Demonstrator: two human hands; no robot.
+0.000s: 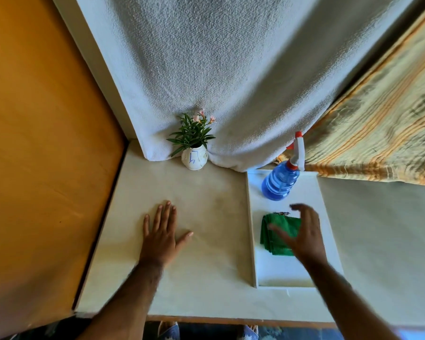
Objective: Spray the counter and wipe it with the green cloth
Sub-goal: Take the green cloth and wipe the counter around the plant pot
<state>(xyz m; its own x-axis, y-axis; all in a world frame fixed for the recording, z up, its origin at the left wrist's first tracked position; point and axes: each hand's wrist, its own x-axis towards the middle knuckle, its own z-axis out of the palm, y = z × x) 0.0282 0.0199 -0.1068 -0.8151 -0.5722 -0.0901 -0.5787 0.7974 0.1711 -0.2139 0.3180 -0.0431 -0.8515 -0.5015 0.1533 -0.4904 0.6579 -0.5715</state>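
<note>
A folded green cloth (276, 233) lies on a white tray (326, 217) at the right of the pale counter (206, 197). A blue spray bottle (279, 181) with a white and red trigger head stands at the tray's far end. My right hand (302, 231) hovers over the cloth's right part, fingers spread, blurred, holding nothing. My left hand (162, 231) rests flat on the counter, palm down, well left of the tray.
A small white vase with a green plant and pink flowers (194, 148) stands at the back of the counter against a hanging white towel (231, 82). A striped yellowish fabric (378, 119) hangs at the right. An orange panel (42, 143) borders the left edge.
</note>
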